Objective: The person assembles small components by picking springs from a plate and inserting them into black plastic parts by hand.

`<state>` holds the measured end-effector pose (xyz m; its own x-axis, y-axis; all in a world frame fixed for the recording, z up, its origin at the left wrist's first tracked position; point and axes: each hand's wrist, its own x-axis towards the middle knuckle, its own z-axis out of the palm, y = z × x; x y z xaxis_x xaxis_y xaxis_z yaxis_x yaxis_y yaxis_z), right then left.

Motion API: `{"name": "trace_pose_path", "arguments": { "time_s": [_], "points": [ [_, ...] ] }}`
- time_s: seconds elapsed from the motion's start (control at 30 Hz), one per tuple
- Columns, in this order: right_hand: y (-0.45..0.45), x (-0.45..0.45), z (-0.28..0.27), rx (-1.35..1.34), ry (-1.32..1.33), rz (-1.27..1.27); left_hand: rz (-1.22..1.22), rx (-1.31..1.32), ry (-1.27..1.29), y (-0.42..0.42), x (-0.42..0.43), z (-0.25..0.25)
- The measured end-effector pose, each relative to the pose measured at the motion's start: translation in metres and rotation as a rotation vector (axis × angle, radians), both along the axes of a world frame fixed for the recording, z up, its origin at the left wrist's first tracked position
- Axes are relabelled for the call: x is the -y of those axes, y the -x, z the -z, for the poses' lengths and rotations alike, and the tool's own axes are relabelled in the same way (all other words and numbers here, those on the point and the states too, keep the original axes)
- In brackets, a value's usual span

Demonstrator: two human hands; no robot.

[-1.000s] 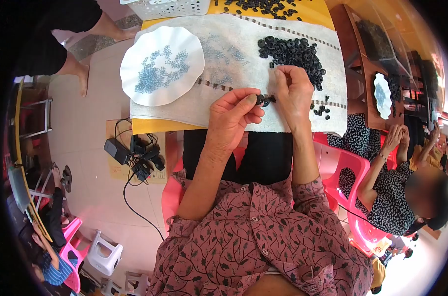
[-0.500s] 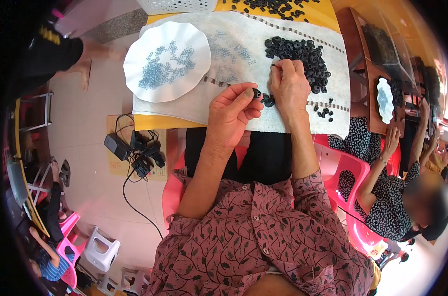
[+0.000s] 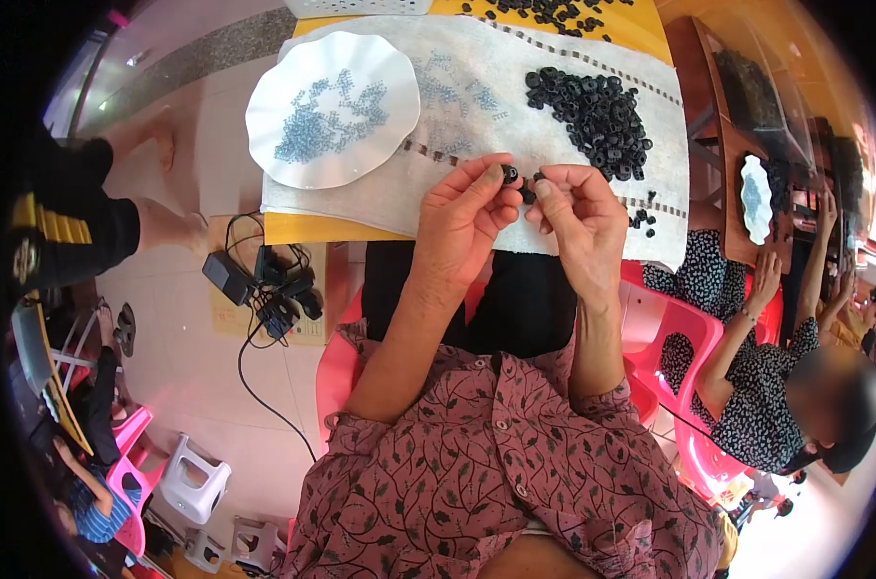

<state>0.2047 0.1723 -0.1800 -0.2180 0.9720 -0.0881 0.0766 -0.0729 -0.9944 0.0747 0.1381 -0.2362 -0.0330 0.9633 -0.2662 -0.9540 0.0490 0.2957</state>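
My left hand (image 3: 467, 214) pinches a small black piece (image 3: 509, 175) between thumb and fingertips. Close beside it, my right hand (image 3: 584, 217) is closed on another small black piece (image 3: 538, 179), partly hidden by its fingers. Both hands are over the front part of a white cloth (image 3: 361, 207). A pile of black pieces (image 3: 597, 121) lies beyond my right hand, with several loose ones (image 3: 641, 220) to its right. On the left of the cloth stands a white wavy-rimmed plate (image 3: 264, 125) holding small clear-blue beads (image 3: 332, 116). More such beads (image 3: 447, 92) lie on the cloth beside it.
A white basket (image 3: 361, 8) and more black pieces (image 3: 554, 13) are at the yellow table's far side. A co-worker (image 3: 747, 386) sits at the right by a pink chair (image 3: 684, 376). Another person's leg (image 3: 158, 222) is at the left. Cables (image 3: 278, 299) lie below the table's left.
My right hand has come back from the edge of the black pile to my left hand. The person at the left has moved closer to the table.
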Motion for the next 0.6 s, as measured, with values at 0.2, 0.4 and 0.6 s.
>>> {"name": "trace_pose_path", "arguments": {
  "time_s": [0.2,0.4,0.6],
  "points": [
    [0.0017,0.0041,0.0011,-0.021,-0.051,0.025,-0.007,-0.076,-0.024,-0.0052,0.0014,-0.0025],
    [0.0016,0.0063,0.0052,0.081,-0.153,0.015,-0.027,-0.241,-0.059,-0.0072,0.0038,-0.0067],
    [0.0033,0.0106,-0.0028,0.004,-0.038,0.054,-0.024,-0.128,-0.054,-0.0056,0.0028,-0.0045]
  ]
}}
